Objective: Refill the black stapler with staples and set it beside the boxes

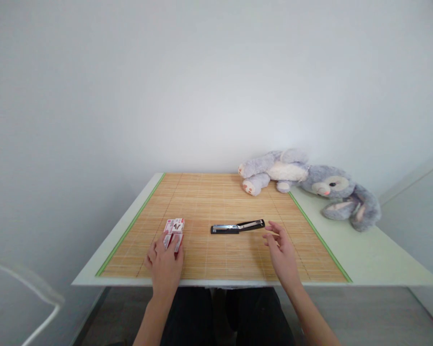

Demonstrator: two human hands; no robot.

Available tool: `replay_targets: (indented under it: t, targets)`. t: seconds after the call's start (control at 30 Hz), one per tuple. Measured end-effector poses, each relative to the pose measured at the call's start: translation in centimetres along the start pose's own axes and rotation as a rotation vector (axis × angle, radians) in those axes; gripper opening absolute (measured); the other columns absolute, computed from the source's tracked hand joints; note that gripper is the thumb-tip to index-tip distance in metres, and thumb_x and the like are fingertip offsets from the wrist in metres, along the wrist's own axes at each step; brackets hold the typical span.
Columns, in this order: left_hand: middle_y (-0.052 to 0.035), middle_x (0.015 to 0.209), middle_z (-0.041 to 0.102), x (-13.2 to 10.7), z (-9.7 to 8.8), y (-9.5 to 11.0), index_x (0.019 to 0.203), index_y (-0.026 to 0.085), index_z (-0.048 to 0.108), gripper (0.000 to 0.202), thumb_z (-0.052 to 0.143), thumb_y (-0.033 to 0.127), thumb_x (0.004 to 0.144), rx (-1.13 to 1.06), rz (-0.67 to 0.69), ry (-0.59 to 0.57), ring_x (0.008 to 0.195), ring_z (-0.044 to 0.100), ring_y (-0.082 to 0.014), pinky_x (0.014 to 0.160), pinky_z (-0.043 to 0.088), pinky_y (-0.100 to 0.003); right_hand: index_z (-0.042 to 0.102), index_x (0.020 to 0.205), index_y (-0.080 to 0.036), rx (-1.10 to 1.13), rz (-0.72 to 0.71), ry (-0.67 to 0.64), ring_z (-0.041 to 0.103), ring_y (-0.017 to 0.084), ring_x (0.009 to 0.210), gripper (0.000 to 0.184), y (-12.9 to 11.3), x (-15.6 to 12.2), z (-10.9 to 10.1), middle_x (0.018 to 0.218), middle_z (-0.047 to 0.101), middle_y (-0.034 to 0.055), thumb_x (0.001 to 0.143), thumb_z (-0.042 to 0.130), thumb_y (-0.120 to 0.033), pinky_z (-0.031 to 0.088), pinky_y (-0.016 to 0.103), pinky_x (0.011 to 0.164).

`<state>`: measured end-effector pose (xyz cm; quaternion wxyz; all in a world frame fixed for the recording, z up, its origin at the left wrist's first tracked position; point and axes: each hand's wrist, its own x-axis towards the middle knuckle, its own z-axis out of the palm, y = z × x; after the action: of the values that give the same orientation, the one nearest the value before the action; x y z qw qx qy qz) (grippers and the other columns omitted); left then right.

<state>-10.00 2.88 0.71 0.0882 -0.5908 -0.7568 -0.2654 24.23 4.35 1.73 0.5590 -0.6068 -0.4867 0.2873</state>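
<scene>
My left hand (165, 262) rests over a small group of red and white staple boxes (175, 226), its fingers around their near part. A picture of a stapler shows on one box top; the near ends are partly hidden by my fingers. To the right, a black stapler (225, 229) lies on the mat, swung wide open, its metal channel showing. My right hand (281, 250) is just right of the stapler's far-right end, fingers apart, apparently not touching it and holding nothing.
A bamboo mat (202, 202) with green edging covers much of the white table (375, 259). A grey plush rabbit (288, 172) lies along the back right, against the wall. A white curved cable or tube (39, 293) shows at the lower left.
</scene>
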Motion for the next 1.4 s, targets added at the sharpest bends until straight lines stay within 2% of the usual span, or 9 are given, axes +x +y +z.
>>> replay_targets:
  t: [0.13, 0.3, 0.4, 0.53, 0.83, 0.93, 1.07, 1.2, 1.4]
  targets:
    - [-0.0034, 0.142, 0.060, -1.1, 1.1, 1.0, 0.127, 0.042, 0.071, 0.035, 0.059, 0.030, 0.097, -0.139, 0.203, -0.133, 0.127, 0.048, -0.0316, 0.104, 0.038, -0.053, 0.059, 0.132, -0.027, -0.007, 0.005, -0.247, 0.068, 0.022, 0.097, 0.043, -2.0, -2.0, 2.1, 0.116, 0.069, 0.0084, 0.096, 0.055, -0.050, 0.056, 0.033, 0.077]
    - [0.0001, 0.127, 0.070, -1.4, 2.2, 4.9, 0.136, 0.046, 0.063, 0.045, 0.065, 0.031, 0.093, -0.318, 0.366, -0.359, 0.119, 0.053, -0.0276, 0.102, 0.036, -0.048, 0.056, 0.123, -0.021, 0.098, 0.323, -0.541, 0.056, 0.014, 0.047, 0.047, -0.3, -2.3, 4.1, 0.069, 0.064, -0.0028, 0.090, 0.053, -0.054, 0.042, 0.025, 0.045]
    - [-0.0003, 0.128, 0.070, -0.9, 2.6, 7.6, 0.148, 0.043, 0.051, 0.059, 0.067, 0.033, 0.092, -0.433, 0.432, -0.456, 0.119, 0.052, -0.0271, 0.104, 0.035, -0.046, 0.055, 0.114, -0.021, 0.166, 0.506, -0.602, 0.045, 0.011, 0.036, 0.044, 0.9, -1.8, 4.1, 0.055, 0.054, -0.0081, 0.088, 0.053, -0.056, 0.028, 0.021, 0.035]
    - [-0.0008, 0.131, 0.069, -0.7, 3.6, 9.8, 0.148, 0.040, 0.050, 0.064, 0.070, 0.031, 0.088, -0.550, 0.448, -0.527, 0.121, 0.052, -0.0274, 0.104, 0.035, -0.045, 0.055, 0.102, -0.022, 0.269, 0.591, -0.636, 0.030, 0.006, 0.034, 0.039, 0.7, -1.1, 3.1, 0.051, 0.044, -0.0116, 0.086, 0.057, -0.058, 0.017, 0.019, 0.034]
    - [-0.0021, 0.131, 0.067, -0.8, 4.8, 9.9, 0.134, 0.036, 0.062, 0.050, 0.074, 0.033, 0.085, -0.597, 0.475, -0.515, 0.122, 0.051, -0.0285, 0.104, 0.037, -0.046, 0.063, 0.097, -0.021, 0.244, 0.652, -0.780, 0.023, 0.006, 0.039, 0.037, -0.9, -0.2, 2.0, 0.053, 0.040, -0.0102, 0.090, 0.054, -0.056, 0.016, 0.019, 0.038]
    - [-0.0028, 0.135, 0.065, -0.7, 4.4, 9.2, 0.137, 0.036, 0.059, 0.053, 0.075, 0.035, 0.086, -0.575, 0.498, -0.491, 0.127, 0.048, -0.0286, 0.106, 0.036, -0.046, 0.066, 0.096, -0.020, 0.115, 0.549, -0.675, 0.027, 0.008, 0.039, 0.043, -0.2, 0.3, 1.5, 0.052, 0.044, -0.0084, 0.089, 0.055, -0.061, 0.019, 0.021, 0.039]
    - [-0.0036, 0.138, 0.060, -0.1, 3.8, 7.2, 0.138, 0.035, 0.058, 0.062, 0.081, 0.043, 0.081, -0.537, 0.472, -0.457, 0.130, 0.047, -0.0286, 0.109, 0.035, -0.045, 0.072, 0.106, -0.022, -0.242, 0.137, -0.462, 0.047, 0.014, 0.054, 0.044, 0.6, 1.0, 0.6, 0.062, 0.055, -0.0043, 0.080, 0.071, -0.057, 0.039, 0.026, 0.053]
    - [-0.0029, 0.132, 0.060, 0.5, 3.6, 6.0, 0.129, 0.037, 0.066, 0.050, 0.080, 0.046, 0.082, -0.507, 0.466, -0.473, 0.127, 0.049, -0.0283, 0.106, 0.036, -0.045, 0.070, 0.128, -0.029, -0.440, -0.170, -0.548, 0.062, 0.022, 0.084, 0.056, 0.1, 1.0, 1.3, 0.098, 0.068, 0.0035, 0.075, 0.081, -0.044, 0.048, 0.033, 0.077]
    - [-0.0030, 0.128, 0.061, 1.3, 3.2, 5.5, 0.112, 0.036, 0.074, 0.031, 0.077, 0.047, 0.084, -0.505, 0.449, -0.512, 0.123, 0.050, -0.0279, 0.104, 0.036, -0.045, 0.075, 0.116, -0.031, -0.559, -0.214, -0.664, 0.063, 0.021, 0.086, 0.035, 0.0, 1.4, 1.9, 0.099, 0.064, 0.0041, 0.082, 0.076, -0.034, 0.047, 0.031, 0.077]
